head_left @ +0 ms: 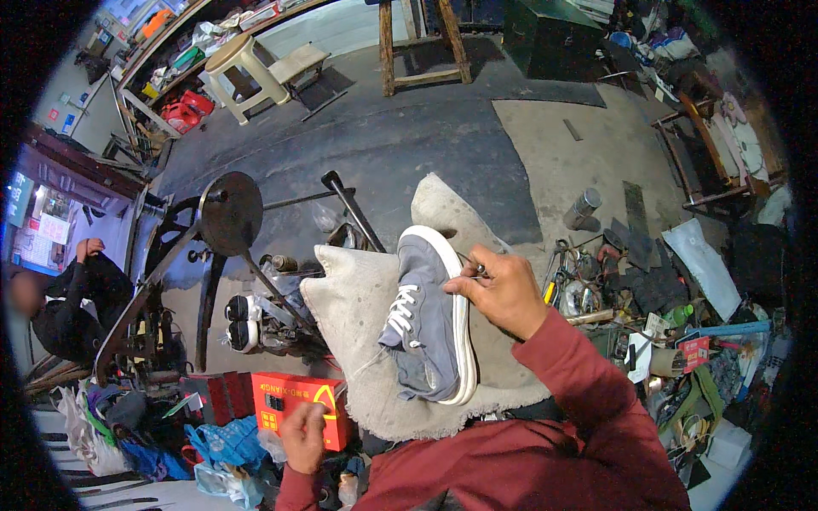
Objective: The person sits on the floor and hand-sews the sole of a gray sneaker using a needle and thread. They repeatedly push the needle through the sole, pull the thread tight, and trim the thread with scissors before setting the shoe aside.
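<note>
A grey-blue canvas shoe point(419, 294) with white laces and a white sole lies on its side on my lap, toe pointing away. Beneath it is a pale, stained cloth point(345, 315) with a frayed edge. My right hand point(503, 289) is closed in a pinch at the sole's right edge, near the toe. A small dark metal piece shows between its fingers; its kind cannot be told. Apart from the shoe, my left hand point(304, 434) is raised at the lower left with curled fingers. Whatever it may hold is hidden. A red box point(298, 392) stands just behind it.
A black iron machine with a round wheel point(230, 213) stands at left, beside a seated person point(81, 298). Tools, including yellow-handled pliers point(552, 289), and scraps crowd the right. A metal cylinder point(583, 209) stands on the floor. Farther back are a stool point(243, 72) and a wooden-legged stand point(423, 77).
</note>
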Demonstrator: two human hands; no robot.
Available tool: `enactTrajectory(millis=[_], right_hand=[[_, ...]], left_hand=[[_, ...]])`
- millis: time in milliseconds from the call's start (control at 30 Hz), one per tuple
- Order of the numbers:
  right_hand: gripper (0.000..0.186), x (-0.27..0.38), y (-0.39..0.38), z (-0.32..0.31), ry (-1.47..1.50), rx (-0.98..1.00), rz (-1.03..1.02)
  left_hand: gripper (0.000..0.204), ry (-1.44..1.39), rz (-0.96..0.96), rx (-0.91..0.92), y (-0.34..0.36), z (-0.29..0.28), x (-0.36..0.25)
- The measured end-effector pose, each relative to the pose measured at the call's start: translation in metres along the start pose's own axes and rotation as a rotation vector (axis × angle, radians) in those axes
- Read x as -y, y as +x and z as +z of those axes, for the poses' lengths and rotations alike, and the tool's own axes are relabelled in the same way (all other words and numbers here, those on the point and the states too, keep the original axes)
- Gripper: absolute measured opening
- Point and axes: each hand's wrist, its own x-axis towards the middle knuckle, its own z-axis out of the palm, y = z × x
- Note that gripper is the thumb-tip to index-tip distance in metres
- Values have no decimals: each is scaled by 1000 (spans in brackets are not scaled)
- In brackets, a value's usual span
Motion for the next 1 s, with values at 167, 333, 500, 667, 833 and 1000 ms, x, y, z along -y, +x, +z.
enactTrajectory(millis=[167,333,500,667,833,1000], right_hand=[[33,2,-3,-6,-5,-6,-52],[35,3,-3,-5,-48,18,-1],[32,4,0,3,-114,8,-49],[29,3,6,9,-103,0,-134],[33,6,1,3,-129,12,-81],[30,6,-7,-7,-38,34,-54]], left_hand=[[28,-1141,284,-180,28,16,-46],[29,-1703,146,21,25,40,-79],[28,-1339,-226,-45,-7,58,-71],[27,-1297,-366,-75,-29,65,-64],[24,-1377,-307,-295,-15,44,-10],[30,-1107,-370,-330,10,-42,93]])
